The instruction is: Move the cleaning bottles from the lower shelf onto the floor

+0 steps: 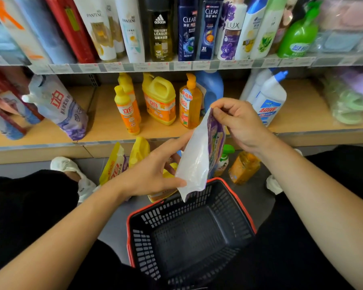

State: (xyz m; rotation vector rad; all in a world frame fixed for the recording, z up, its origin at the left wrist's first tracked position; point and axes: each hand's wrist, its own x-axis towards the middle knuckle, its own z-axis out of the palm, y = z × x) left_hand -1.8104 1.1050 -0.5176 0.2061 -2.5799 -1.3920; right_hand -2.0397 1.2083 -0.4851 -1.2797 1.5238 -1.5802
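**Shelf Partly Cleared, Pouch Held in Both Hands**

Store shelving fills the background. From 11 to 12 o'clock the lower shelf [105, 124] carries yellow bottles [127, 109], a jug [159, 99] and a pump bottle [190, 103], with a white bottle [270, 101] at 2 o'clock. At centre the person holds a pouch [199, 155] upright. The right hand [239, 124] pinches its top edge. The left hand [155, 174] grips its lower side, thumb in front, probably because the soft pack would sag otherwise. The pouch hangs above the basket [247, 216] at 6 o'clock, not yet on the floor [258, 195]. An orange bottle [244, 167] and others already lie there, just under the shelf.
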